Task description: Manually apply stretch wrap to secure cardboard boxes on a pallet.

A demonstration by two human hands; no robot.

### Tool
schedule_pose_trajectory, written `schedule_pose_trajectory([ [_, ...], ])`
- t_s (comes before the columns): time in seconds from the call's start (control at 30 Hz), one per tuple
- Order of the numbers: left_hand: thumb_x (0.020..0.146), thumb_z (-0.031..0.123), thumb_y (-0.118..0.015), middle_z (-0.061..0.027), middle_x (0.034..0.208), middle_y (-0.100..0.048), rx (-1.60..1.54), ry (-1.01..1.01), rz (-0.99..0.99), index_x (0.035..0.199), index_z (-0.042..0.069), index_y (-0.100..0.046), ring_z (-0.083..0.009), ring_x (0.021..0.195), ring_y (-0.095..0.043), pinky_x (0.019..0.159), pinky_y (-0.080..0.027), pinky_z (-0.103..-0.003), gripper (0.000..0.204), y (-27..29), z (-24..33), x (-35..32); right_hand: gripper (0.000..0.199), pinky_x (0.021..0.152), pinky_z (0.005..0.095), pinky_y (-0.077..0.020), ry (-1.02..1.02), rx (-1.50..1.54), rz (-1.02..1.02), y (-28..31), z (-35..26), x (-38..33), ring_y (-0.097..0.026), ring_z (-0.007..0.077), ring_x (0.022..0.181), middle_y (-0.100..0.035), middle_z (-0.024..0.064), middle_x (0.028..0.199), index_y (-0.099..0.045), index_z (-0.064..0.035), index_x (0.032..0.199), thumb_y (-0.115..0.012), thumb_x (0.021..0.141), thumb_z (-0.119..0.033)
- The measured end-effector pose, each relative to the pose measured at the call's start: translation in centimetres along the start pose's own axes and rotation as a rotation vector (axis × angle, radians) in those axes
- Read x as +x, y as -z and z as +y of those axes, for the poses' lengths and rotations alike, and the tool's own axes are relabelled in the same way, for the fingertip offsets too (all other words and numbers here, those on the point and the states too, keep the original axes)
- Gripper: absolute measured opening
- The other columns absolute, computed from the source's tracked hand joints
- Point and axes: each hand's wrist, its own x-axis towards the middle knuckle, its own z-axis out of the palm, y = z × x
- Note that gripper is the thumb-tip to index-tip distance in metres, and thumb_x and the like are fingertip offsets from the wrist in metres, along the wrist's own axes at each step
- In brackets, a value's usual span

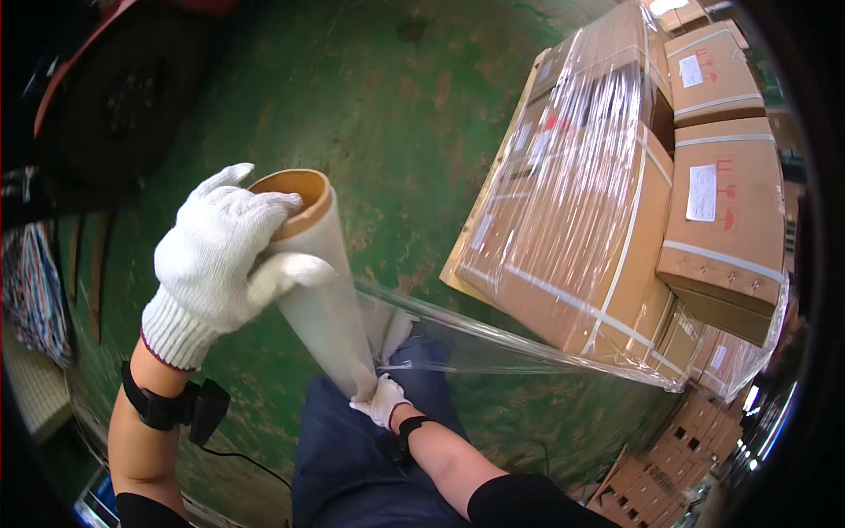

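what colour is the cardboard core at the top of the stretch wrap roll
Orange-tan core, ringed by milky clear film on the roll, seen in the head view under the left hand.

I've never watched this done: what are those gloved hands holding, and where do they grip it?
A roll of clear stretch film. The left hand grips its upper end at the cardboard core; the right hand holds the lower end.
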Motion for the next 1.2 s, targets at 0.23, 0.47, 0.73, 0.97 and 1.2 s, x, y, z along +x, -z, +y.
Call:
schedule_pose_trajectory([
  [0.23,0.072,0.060,-0.074,-0.0079,0.071,-0.059,-0.146,-0.355,-0.124,0.102,0.005,-0.071,-0.0274,0.071,-0.064,0.103,-0.049,-0.049,0.063,-0.1,-2.0,19.4,0.063,0.086,0.0463,-0.0551,0.299,-0.086,0.202,6.5,-13.4,5.6,-0.068,0.0405,0.098,-0.072,0.0200,0.104,-0.070,-0.0050,0.106,-0.071,0.079,-0.062],
  [0.47,0.078,0.010,-0.074,-0.0027,0.074,-0.041,-0.742,-0.986,-0.134,0.088,0.005,-0.064,-0.0232,0.067,-0.053,0.082,-0.060,-0.049,0.015,-5.8,1.2,37.8,0.057,0.096,0.0460,-0.0506,0.344,0.007,0.349,15.8,-23.7,16.3,-0.064,0.0376,0.111,-0.070,0.0165,0.118,-0.069,-0.0081,0.114,-0.062,0.088,-0.058],
  [0.73,0.070,0.013,-0.059,-0.0011,0.068,-0.048,-0.641,-1.304,-0.027,0.072,0.006,-0.053,-0.0190,0.067,-0.052,0.092,-0.046,-0.040,0.010,-8.9,1.1,54.5,0.058,0.097,0.0470,-0.0503,0.323,0.161,0.401,32.7,-39.9,21.7,-0.063,0.0382,0.113,-0.069,0.0174,0.119,-0.067,-0.0078,0.117,-0.061,0.089,-0.058],
  [0.97,0.066,0.012,-0.059,-0.0034,0.067,-0.051,-0.900,-1.421,-0.242,0.072,0.004,-0.054,-0.0218,0.066,-0.056,0.095,-0.049,-0.043,0.011,-12.0,-5.2,72.8,0.058,0.097,0.0478,-0.0500,0.217,0.281,0.457,48.6,-51.8,25.6,-0.061,0.0388,0.115,-0.068,0.0182,0.120,-0.066,-0.0074,0.120,-0.061,0.090,-0.058],
  [1.2,0.080,0.042,-0.076,-0.0029,0.084,-0.044,-0.806,-1.400,-0.334,0.094,0.007,-0.068,-0.0211,0.079,-0.053,0.086,-0.058,-0.053,0.039,-11.7,-10.8,93.4,0.059,0.098,0.0486,-0.0498,0.136,0.366,0.477,63.5,-60.5,23.7,-0.060,0.0394,0.116,-0.067,0.0190,0.122,-0.064,-0.0071,0.122,-0.060,0.091,-0.057],
])
